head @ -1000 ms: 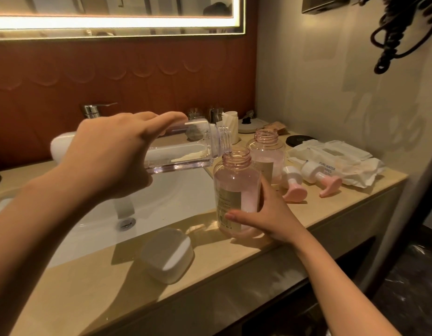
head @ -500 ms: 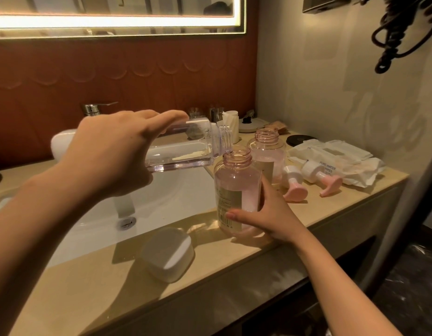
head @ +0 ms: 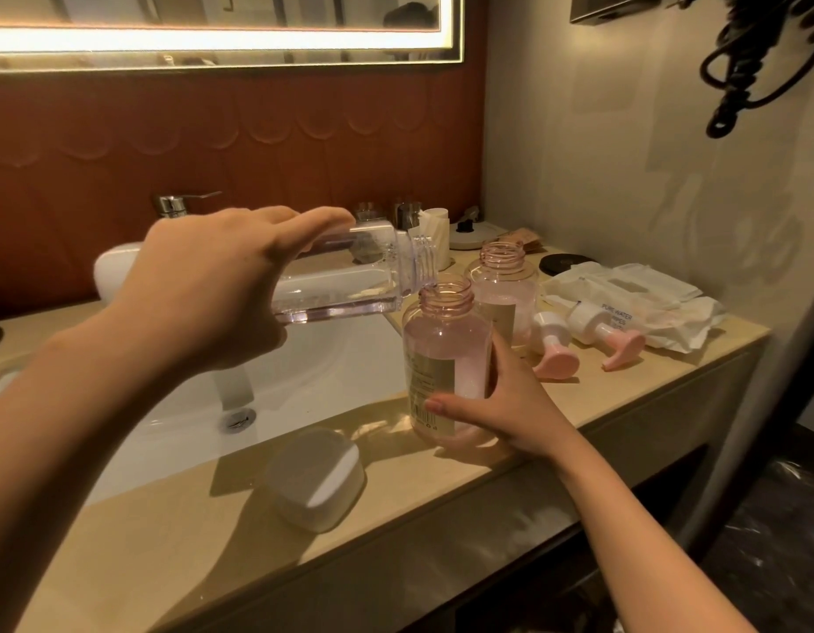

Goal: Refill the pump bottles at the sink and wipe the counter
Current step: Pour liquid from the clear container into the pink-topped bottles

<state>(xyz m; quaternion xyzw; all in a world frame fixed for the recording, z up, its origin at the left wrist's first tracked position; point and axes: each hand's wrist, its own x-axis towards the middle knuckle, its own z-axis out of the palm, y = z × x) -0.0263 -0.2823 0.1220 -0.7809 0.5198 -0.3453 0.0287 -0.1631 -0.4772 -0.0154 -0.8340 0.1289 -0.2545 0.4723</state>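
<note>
The left hand [head: 204, 285], grip closed round a clear bottle [head: 350, 287], is tipping it over the pink bottle [head: 446, 354]. The right hand [head: 510, 404] is clasping that bottle upright on the beige desk [head: 167, 518] beside the sink [head: 332, 358].

Worktop [head: 145, 541] front-left: open strip, passable. Obstacles: white lid [head: 314, 477] front centre; rear pink bottle [head: 503, 290], two pump heads [head: 553, 358], wipes pack [head: 624, 290] crowding right rear.

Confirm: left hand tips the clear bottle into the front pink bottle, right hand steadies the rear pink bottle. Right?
No, one slip. The head view shows the right hand gripping the front pink bottle, the same one the left hand tips the clear bottle into. The rear pink bottle stands behind it with no hand on it.
</note>
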